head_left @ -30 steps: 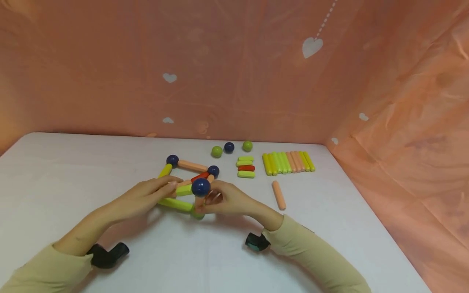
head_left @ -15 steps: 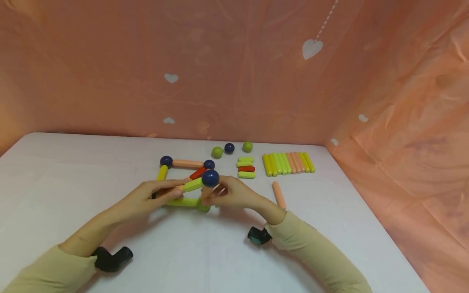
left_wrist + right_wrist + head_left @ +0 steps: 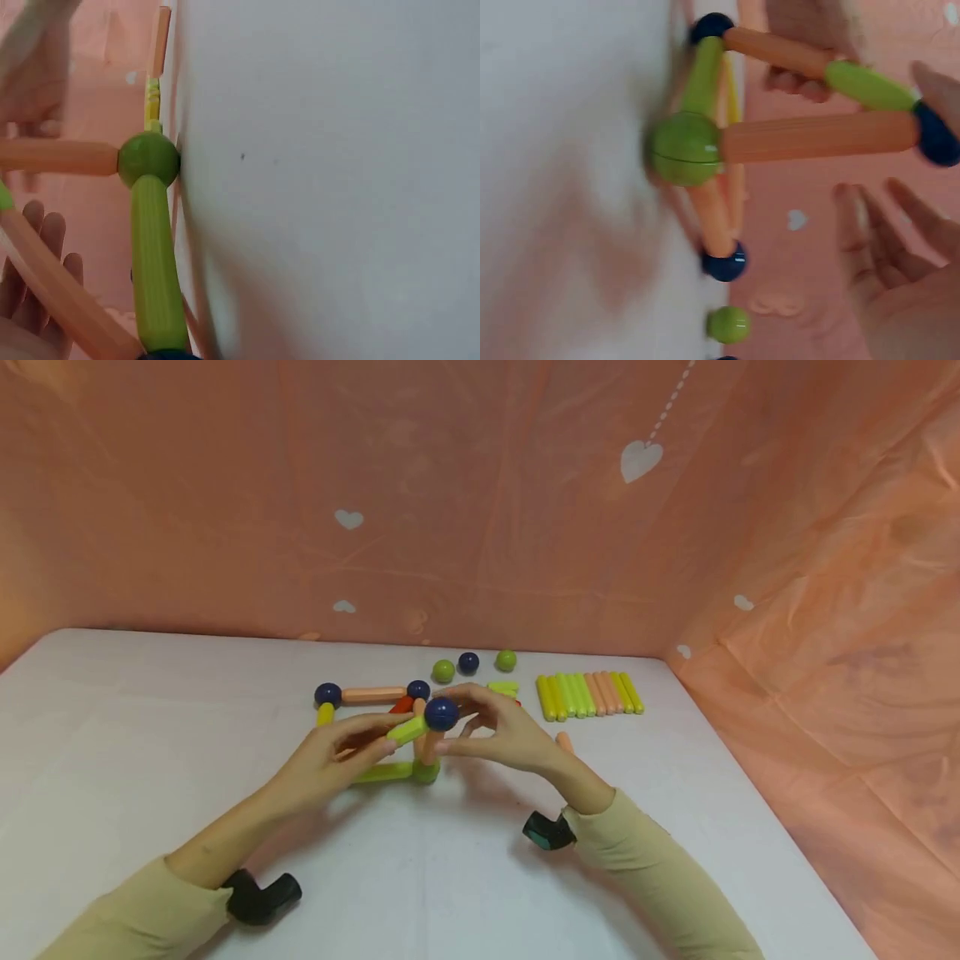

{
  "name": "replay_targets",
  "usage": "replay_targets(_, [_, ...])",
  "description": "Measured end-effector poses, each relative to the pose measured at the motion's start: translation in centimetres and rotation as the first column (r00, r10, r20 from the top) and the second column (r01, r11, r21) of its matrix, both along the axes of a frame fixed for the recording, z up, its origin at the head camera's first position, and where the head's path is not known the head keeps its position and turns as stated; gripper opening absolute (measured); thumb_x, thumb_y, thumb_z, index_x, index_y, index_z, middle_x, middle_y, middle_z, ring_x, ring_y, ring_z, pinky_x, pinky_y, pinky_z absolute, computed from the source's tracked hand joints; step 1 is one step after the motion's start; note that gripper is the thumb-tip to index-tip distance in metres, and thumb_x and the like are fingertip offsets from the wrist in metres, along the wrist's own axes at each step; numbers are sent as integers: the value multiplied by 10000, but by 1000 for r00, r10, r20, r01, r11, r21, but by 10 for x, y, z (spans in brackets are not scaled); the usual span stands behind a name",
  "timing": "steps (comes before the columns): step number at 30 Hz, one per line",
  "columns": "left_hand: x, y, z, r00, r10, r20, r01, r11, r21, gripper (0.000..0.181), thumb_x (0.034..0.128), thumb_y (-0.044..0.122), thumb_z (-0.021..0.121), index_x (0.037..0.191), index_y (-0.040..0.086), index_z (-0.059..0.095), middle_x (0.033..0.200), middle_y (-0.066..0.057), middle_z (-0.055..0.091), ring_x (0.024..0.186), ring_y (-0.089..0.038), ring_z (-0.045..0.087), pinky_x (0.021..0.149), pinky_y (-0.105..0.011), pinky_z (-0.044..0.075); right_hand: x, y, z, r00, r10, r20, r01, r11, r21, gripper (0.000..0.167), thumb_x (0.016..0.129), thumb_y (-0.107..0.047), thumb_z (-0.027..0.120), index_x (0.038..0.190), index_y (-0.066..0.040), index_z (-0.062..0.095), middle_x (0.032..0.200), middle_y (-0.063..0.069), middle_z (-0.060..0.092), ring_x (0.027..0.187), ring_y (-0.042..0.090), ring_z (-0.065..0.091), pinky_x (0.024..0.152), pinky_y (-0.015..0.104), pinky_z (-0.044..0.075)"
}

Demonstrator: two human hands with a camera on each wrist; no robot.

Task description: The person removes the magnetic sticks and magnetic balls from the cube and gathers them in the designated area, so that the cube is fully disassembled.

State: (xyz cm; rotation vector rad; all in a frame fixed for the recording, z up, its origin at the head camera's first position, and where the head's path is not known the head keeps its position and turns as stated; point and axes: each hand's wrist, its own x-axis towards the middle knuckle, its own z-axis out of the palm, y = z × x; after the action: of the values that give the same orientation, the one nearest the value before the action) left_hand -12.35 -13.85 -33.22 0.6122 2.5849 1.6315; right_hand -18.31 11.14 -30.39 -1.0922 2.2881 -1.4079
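Observation:
A frame of coloured sticks and balls stands in front of me. My left hand point(image 3: 318, 756) holds a slanting bar between thumb and fingers; the bar joins a short light green stick point(image 3: 870, 84) to an orange stick point(image 3: 776, 51). Its upper end meets a dark blue ball point(image 3: 441, 714). That ball tops an upright orange stick point(image 3: 817, 136), which rises from a green ball point(image 3: 686, 150) on the table. My right hand point(image 3: 506, 731) is beside the blue ball, fingers and thumb spread apart; whether it touches the ball I cannot tell. The left hand hides part of the frame.
Two loose green balls point(image 3: 443, 672) and a dark blue ball point(image 3: 468, 662) lie at the back of the white table point(image 3: 420, 877). To their right is a row of long sticks point(image 3: 590, 695). Short sticks point(image 3: 502, 687) and an orange stick point(image 3: 565, 742) are partly behind the right hand.
My right hand has let go of the upright orange stick and drawn up and right. The frame has turned, its near corner shifting right and back. The left hand has followed it rightward.

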Motion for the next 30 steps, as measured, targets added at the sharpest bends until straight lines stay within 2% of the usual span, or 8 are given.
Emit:
replay_targets(4, [-1, 1, -2, 1000, 6, 0, -6, 999, 42, 362, 958, 227, 590, 1295, 94, 597, 1258, -77, 625, 1025, -161, 606, 831, -188, 512, 2, -1, 16, 988, 11, -152, -22, 997, -67, 597, 801, -262, 787, 1285, -4, 551, 1237, 124, 601, 911, 176, 576, 653, 235, 486])
replay_targets(7, [-1, 2, -4, 1000, 9, 2, -10, 998, 66, 359, 955, 211, 594, 1290, 81, 601, 1254, -86, 626, 989, -118, 598, 817, -195, 517, 3, -5, 25, 972, 28, -233, -36, 999, -34, 479, 784, -94, 788, 1216, -3, 602, 1107, 94, 640, 734, 123, 535, 578, 218, 429])
replay_targets(9, [-1, 2, -4, 1000, 15, 9, -16, 997, 71, 360, 955, 215, 595, 1289, 82, 602, 1247, -85, 630, 987, -108, 591, 813, -196, 514, 4, -8, 29, 972, 34, -234, -34, 999, 5, 422, 787, -53, 774, 1181, -23, 627, 1033, 62, 651, 678, 113, 510, 575, 217, 428])
replay_targets(13, [2, 5, -2, 999, 29, 32, -31, 995, 90, 368, 951, 210, 601, 1293, 76, 599, 1242, -91, 631, 997, -153, 584, 807, -187, 508, 4, -11, 32, 997, 34, -67, -33, 999, 28, 342, 853, -58, 707, 1181, -21, 616, 1074, 119, 648, 777, 128, 594, 676, 242, 513])
replay_targets(16, [3, 6, -1, 999, 30, 28, -32, 995, 96, 371, 954, 203, 594, 1299, 65, 593, 1244, -106, 626, 993, -167, 575, 802, -177, 504, 4, -12, 30, 996, 44, 76, -43, 999, -17, 313, 903, -22, 628, 1210, 15, 578, 1173, 185, 618, 859, 197, 626, 732, 291, 543])
replay_targets(22, [2, 7, -4, 1000, 5, -21, -2, 994, 113, 341, 966, 163, 570, 1283, 40, 597, 1229, -119, 638, 999, -58, 579, 830, -167, 497, 2, -8, 25, 983, 51, 176, -35, 995, -90, 293, 992, -90, 506, 1252, 44, 520, 1055, 216, 653, 795, 223, 640, 731, 405, 559])
replay_targets(27, [3, 8, -5, 1000, -3, -28, 7, 993, 122, 332, 963, 157, 572, 1269, 32, 604, 1242, -130, 630, 990, -34, 582, 828, -160, 505, -3, -2, 20, 972, 28, 234, 8, 989, -151, 442, 994, -315, 520, 1272, 27, 495, 1111, 236, 645, 825, 197, 648, 695, 303, 540])
replay_targets(30, [3, 8, -5, 1000, 0, -18, 2, 993, 119, 327, 961, 159, 578, 1260, 28, 605, 1212, -134, 635, 947, -54, 579, 787, -168, 511, -8, 1, 17, 955, -32, 296, 90, 979, -183, 453, 983, -322, 540, 1280, 18, 490, 1167, 246, 623, 862, 225, 641, 684, 246, 520])
